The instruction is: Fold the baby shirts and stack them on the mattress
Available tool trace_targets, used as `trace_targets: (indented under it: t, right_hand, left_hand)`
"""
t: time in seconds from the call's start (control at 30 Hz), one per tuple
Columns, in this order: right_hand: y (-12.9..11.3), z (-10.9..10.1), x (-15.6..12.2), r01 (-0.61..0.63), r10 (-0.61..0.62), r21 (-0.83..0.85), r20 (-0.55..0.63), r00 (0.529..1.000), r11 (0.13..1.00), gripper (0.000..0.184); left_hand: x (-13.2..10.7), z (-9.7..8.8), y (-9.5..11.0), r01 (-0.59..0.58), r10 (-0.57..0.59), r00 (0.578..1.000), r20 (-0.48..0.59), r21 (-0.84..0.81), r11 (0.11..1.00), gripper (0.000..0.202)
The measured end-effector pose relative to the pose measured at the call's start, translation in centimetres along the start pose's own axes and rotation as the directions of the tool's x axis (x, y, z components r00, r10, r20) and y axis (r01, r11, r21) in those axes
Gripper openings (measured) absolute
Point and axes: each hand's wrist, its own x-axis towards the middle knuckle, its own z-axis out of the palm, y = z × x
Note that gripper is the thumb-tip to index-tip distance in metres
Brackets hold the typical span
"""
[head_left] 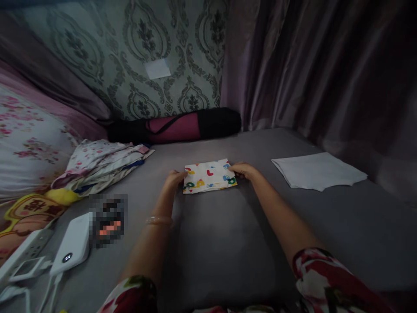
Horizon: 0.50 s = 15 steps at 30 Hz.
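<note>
A folded white cloth (210, 174) with colourful printed figures is stretched between my two hands, in the middle of the grey bed surface. My left hand (177, 177) pinches its left edge, thumb on top. At the opposite edge, my right hand (243, 170) has its fingers closed on the right side. The cloth is in several layers, and its front edges do not line up exactly. Whether it rests on the sheet or hangs just above it, I cannot tell.
A folded white cloth (319, 171) lies to the right. At the back, a black and maroon long bag (176, 127) lies against the wall. Left are piled clothes (100, 163), a yellow plush item (32, 211), a white power bank (73, 243) with cables and a power strip (28, 252).
</note>
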Motion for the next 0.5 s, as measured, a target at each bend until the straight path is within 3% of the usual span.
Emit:
trace_targets:
  t: [0.17,0.3,0.5]
  right_hand:
    - [0.3,-0.1,0.0,0.002,-0.002,-0.015,0.021,1.000,1.000,0.033]
    - [0.1,0.2,-0.7,0.042,-0.042,-0.036,-0.008,0.999,0.998,0.023]
    - [0.5,-0.8,-1.3,0.097,-0.099,-0.032,-0.087,0.991,0.995,0.013]
  left_hand:
    - [0.0,-0.5,-0.2,0.029,-0.026,0.998,0.056,-0.058,0.998,0.034]
    - [-0.5,-1.0,0.5,0.002,0.003,0.997,0.071,-0.060,0.998,0.030]
    - [-2.4,-0.8,4.1,-0.160,0.174,0.978,0.115,-0.123,0.979,0.022]
